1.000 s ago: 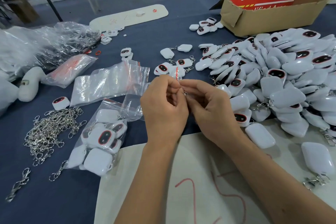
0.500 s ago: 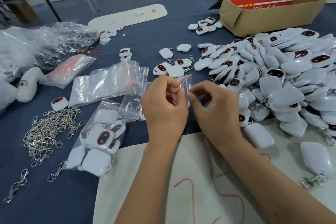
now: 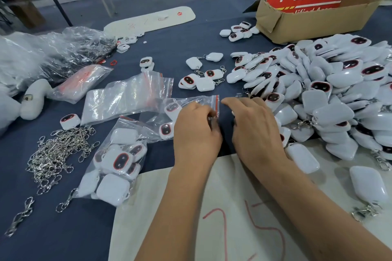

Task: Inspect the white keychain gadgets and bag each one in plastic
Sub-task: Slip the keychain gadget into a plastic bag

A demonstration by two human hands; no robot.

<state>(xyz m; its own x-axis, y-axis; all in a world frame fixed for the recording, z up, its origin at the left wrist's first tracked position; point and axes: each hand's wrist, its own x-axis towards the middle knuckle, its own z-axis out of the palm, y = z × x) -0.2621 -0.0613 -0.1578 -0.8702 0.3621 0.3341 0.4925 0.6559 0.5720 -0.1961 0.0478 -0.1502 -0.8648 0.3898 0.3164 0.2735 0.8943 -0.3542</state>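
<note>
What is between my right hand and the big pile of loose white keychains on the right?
Nothing visible. The right hand already lies against the near edge of the pile of white gadgets, while the left hand pinches the zip bag.

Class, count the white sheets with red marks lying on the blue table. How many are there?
2. One sheet lies at the near edge; a second sheet lies at the far side, left of the cardboard box. More may be hidden.

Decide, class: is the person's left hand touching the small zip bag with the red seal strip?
Touching. The head view shows the left hand with fingers curled on the zip bag just below its red strip.
</note>
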